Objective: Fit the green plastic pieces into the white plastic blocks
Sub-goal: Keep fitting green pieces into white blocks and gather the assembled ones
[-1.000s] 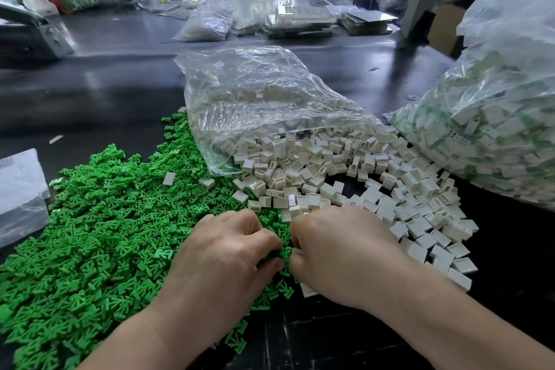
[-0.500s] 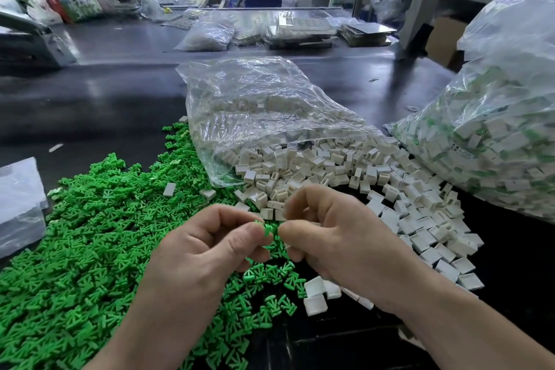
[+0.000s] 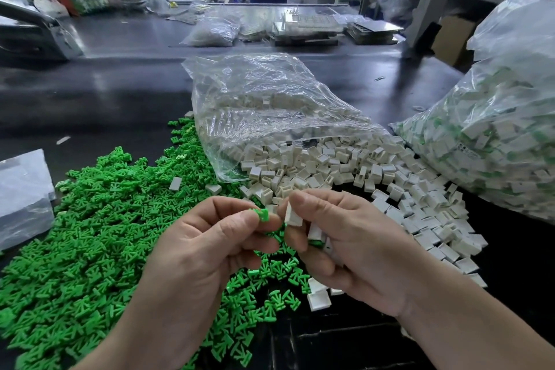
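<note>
Head view.

1. My left hand (image 3: 207,252) is raised above the table (image 3: 120,93). Its thumb and forefinger are closed on one green piece (image 3: 263,215); the other fingers are curled beneath.
2. My right hand (image 3: 354,249) is level with it, just beside. Its thumb and forefinger are clamped on one white block (image 3: 292,216), held upright. The remaining fingers are curled round further blocks (image 3: 315,233) in the palm; one of these shows green at its lower edge.
3. The green piece and the white block are close together, with a narrow gap between them. The piece is not in the block.
4. The green pile (image 3: 90,249) lies on the table under and to the left of my left hand.
5. The white pile (image 3: 360,165) lies beyond and to the right of my right hand. It spills from the mouth of a clear bag (image 3: 270,105) lying on its side.
6. Two loose blocks (image 3: 318,299) lie on the table below my right hand, at the edge of the green pile.
7. A large bag (image 3: 495,129) at the right holds white blocks with green showing in them.
8. A folded plastic sheet (image 3: 24,195) lies at the left edge, touching the green pile.
</note>
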### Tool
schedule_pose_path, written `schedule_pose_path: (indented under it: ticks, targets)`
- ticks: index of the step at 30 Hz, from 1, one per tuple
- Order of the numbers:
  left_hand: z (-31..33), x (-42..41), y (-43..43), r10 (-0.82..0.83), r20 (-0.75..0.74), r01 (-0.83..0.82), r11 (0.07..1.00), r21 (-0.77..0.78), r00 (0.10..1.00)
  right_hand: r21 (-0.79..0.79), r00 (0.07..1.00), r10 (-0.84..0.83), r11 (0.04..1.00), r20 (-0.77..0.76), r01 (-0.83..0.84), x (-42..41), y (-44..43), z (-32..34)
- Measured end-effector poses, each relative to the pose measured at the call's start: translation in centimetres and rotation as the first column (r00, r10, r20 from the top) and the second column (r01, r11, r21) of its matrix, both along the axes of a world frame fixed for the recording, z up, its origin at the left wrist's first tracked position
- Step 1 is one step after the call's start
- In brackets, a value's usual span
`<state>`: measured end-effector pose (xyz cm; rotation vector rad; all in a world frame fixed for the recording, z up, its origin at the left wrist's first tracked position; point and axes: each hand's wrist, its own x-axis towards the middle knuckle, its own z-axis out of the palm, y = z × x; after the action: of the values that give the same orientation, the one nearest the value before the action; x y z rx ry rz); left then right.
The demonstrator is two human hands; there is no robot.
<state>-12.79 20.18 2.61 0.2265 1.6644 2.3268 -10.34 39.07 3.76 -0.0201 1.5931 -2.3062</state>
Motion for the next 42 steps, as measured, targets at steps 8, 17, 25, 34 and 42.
schedule_pose_path:
  ticks: [8,17,25,34,42]
  targets:
    - [-0.4,-0.1,-0.2,0.029,-0.066,-0.03,0.999,-0.022,0.997,0.146,0.997,0.0,0.989,-0.08,0.012,0.0,-0.1,-0.1]
    - [-0.4,0.2,-0.3,0.019,-0.217,-0.066,0.976,-0.209,0.976,0.346,0.976,0.096,0.938,-0.195,-0.023,0.6,-0.2,0.3]
    - [-0.5,0.3,-0.4,0.024,-0.267,-0.099,0.957,-0.272,0.963,0.472,0.967,0.109,0.882,-0.232,0.014,0.7,0.0,0.1]
    - [-0.6,0.2,-0.6,-0.026,-0.207,-0.022,0.974,-0.224,0.978,0.493,0.931,0.079,0.862,-0.355,0.115,0.6,-0.4,-0.2]
    - [0.0,-0.4,-1.5,-0.197,-0.145,0.135,0.926,-0.353,0.97,0.628,0.932,0.174,0.775,-0.318,0.069,0.6,-0.1,0.0]
